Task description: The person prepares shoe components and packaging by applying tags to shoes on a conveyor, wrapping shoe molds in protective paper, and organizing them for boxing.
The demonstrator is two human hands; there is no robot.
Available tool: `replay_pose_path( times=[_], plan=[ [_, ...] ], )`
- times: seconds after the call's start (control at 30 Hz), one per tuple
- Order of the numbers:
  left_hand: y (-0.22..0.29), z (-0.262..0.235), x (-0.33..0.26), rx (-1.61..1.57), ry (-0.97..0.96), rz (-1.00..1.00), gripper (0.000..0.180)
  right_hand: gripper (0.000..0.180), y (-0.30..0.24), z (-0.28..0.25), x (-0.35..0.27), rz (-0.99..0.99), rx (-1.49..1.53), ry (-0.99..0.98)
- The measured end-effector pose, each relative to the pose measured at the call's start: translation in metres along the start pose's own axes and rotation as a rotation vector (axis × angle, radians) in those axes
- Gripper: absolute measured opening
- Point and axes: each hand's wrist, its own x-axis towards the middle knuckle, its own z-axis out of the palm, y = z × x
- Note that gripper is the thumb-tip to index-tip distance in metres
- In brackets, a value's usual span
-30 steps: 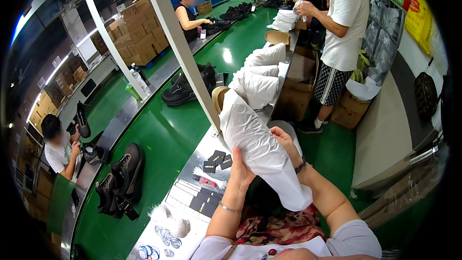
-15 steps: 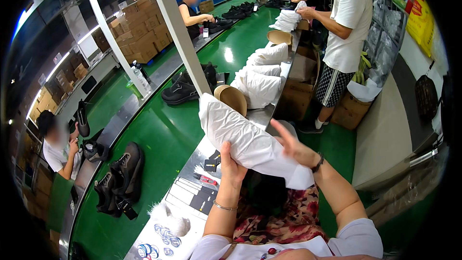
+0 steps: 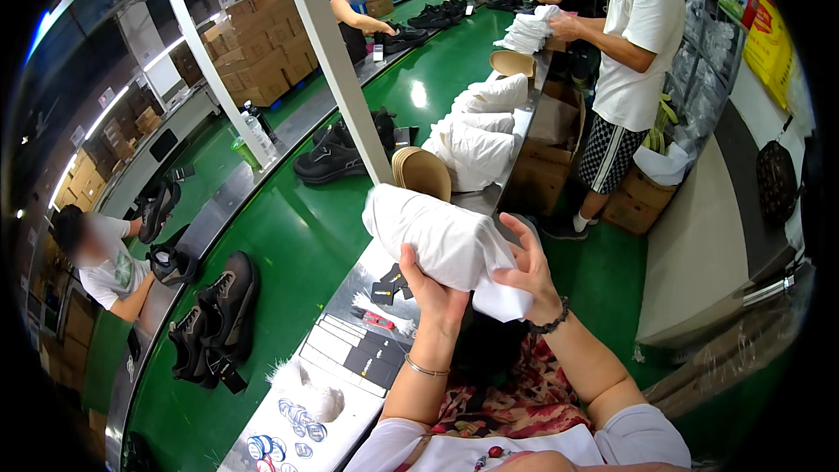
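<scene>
Oblong white crinkled-paper bundle is held aloft near silver metal worktop, cupped in left hand; folded end touched by right hand, grip unclear. Probably light, tearable; best supported mid-length.

We hold both elbows bent, our left forearm and right forearm slanting inward. Our left hand has its thumb up, the other fingers hidden; our right hand points thumb and forefinger leftward, parted from each other.
</scene>
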Motion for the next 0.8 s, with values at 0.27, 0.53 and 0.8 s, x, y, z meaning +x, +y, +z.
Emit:
replay_pose_path(
  times=[0.27, 0.53, 0.8],
  plan=[
    [-0.002, -0.004, -0.006, -0.068, -0.04, 0.001, 0.07, 0.073, 0.016, -0.009, 0.007, -0.042, 0.081, -0.081],
    [0.003, -0.007, -0.014, 0.226, -0.044, 0.065, 0.079, 0.04, 0.001, -0.015, 0.014, -0.013, -0.886, 0.081],
    [0.002, -0.023, -0.009, 0.361, -0.156, 0.02, 0.089, 0.046, 0.016, -0.004, 0.009, 0.192, 0.343, 0.142]
  ],
)
